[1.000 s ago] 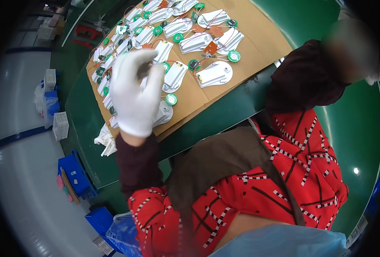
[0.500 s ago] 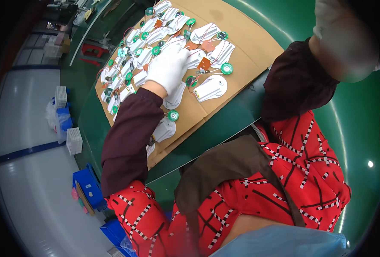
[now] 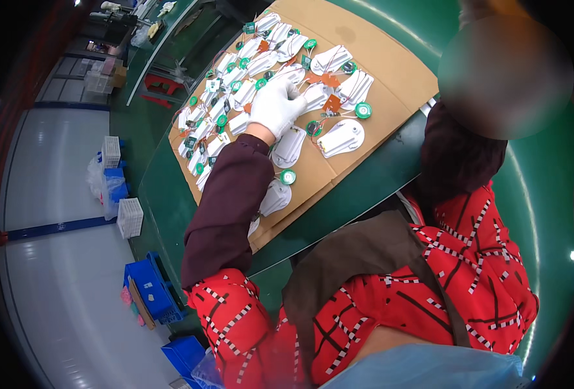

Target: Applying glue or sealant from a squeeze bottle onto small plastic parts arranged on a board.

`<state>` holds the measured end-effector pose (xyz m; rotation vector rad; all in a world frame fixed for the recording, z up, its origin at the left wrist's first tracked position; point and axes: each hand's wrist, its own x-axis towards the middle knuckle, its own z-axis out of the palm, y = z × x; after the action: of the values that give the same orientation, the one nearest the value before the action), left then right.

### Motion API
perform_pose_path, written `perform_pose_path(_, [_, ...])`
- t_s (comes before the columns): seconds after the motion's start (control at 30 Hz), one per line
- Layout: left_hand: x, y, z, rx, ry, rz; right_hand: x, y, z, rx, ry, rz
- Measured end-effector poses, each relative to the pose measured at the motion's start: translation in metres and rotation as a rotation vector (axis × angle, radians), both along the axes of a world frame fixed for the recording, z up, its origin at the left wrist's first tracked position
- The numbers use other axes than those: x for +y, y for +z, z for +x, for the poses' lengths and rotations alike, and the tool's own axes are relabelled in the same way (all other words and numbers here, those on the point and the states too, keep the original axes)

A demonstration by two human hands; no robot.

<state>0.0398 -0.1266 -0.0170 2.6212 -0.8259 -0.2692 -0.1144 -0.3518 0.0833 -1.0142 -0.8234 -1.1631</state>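
My left hand [image 3: 275, 109], in a white glove, is over the middle of a crowd of white plastic housings [image 3: 342, 138]. Its fingers are curled in, with the thumb near the fingertips; whatever lies between them is hidden. Thin wires link the housings to round green discs [image 3: 363, 110], small green boards [image 3: 306, 62] and orange pieces [image 3: 332, 104]. One housing [image 3: 289, 146] lies just beside my left wrist. My right forearm in its dark sleeve [image 3: 459, 152] rises at the right, past the cardboard's edge. A blur covers my right hand [image 3: 504, 78], so its fingers cannot be made out.
Under the parts lies a cardboard sheet [image 3: 381, 78] on a green table [image 3: 371, 185]. Blue bins [image 3: 149, 285] and white baskets [image 3: 130, 217] stand on the floor to the left. A red stool [image 3: 164, 89] is beyond the table's far left side.
The whole view has shifted, so the table sits further right in it. My left hand stays over the same housings, its fingers more curled. My right arm has moved slightly toward my body.
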Motion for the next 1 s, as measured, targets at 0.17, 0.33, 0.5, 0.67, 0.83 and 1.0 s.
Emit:
perform_pose_path(0.17, [0.01, -0.003, -0.003, -0.195, -0.202, -0.072, 0.031, -0.073, 0.027, 0.315, -0.077, 0.401])
perform_pose_path(0.33, [0.001, -0.01, -0.004, -0.543, -0.326, 0.175, 0.036, -0.084, 0.037, 0.363, 0.078, 0.468])
perform_pose_path(0.5, [0.008, -0.009, -0.003, -0.323, -0.086, 0.018, 0.006, -0.125, 0.051, 0.397, 0.307, 0.281])
perform_pose_path(0.67, [0.026, -0.008, 0.012, 0.197, 0.15, -0.224, 0.021, -0.12, 0.049, 0.718, 0.19, 0.067])
perform_pose_path(0.83, [0.023, -0.004, 0.006, 0.342, 0.199, -0.341, 0.044, -0.106, 0.066, 0.855, 0.068, -0.138])
perform_pose_path(1.0, [0.026, -0.004, 0.004, 0.395, 0.246, -0.399, 0.062, -0.107, 0.074, 0.937, -0.067, -0.197])
